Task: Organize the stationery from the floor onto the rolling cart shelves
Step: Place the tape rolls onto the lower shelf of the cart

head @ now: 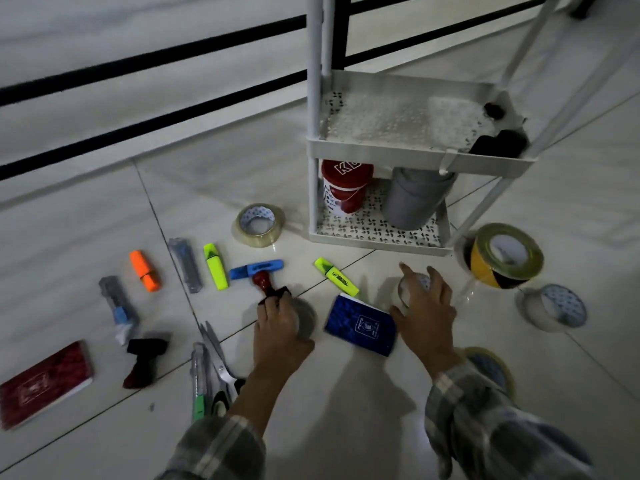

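Observation:
My left hand (278,329) lies over a grey tape roll (306,318) on the floor, its fingers curled round the roll's left side. My right hand (427,308) reaches over a small clear tape roll (410,285), thumb and fingers curled round it. A blue notebook (362,323) lies between my hands. The white rolling cart (415,154) stands beyond them; its middle shelf holds dark objects (498,142) at the right, and its bottom shelf holds a red cup (343,188) and a grey cup (414,199).
Spread over the tiles are a clear tape roll (258,225), yellow-black tape (502,254), another clear roll (554,306), several highlighters (215,266), cutters (185,259), scissors (218,362), a red stamp (266,284), a black stamp (145,362) and a red notebook (41,382).

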